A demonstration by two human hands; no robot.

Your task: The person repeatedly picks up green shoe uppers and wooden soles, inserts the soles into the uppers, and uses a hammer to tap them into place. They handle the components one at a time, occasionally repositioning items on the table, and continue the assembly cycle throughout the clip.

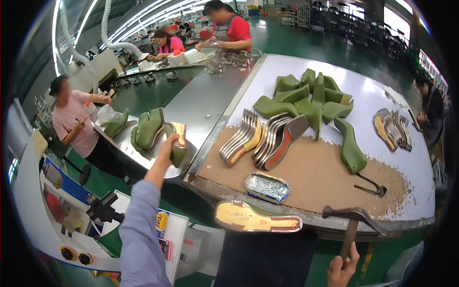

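Note:
My left hand (165, 154) reaches over to the metal bench and is closed on a green shoe last (179, 154) with a tan insole on its sole. Right beside it stand more green lasts (148, 129), also on the bench. My right hand (342, 270), low on the right, grips the handle of a hammer (351, 229), its dark head at the table's front edge. Another last, lying sole up with a tan insole (258, 218) on it, sits in front of the table edge. Behind it is a box of small nails (267, 186).
Stacked insoles (241, 138) and a heap of green lasts (311, 98) cover the table's middle and back. A single last (350, 146) and pincers (373, 189) lie at right, near further insoles (393, 129). Co-workers stand or sit at left, behind and far right.

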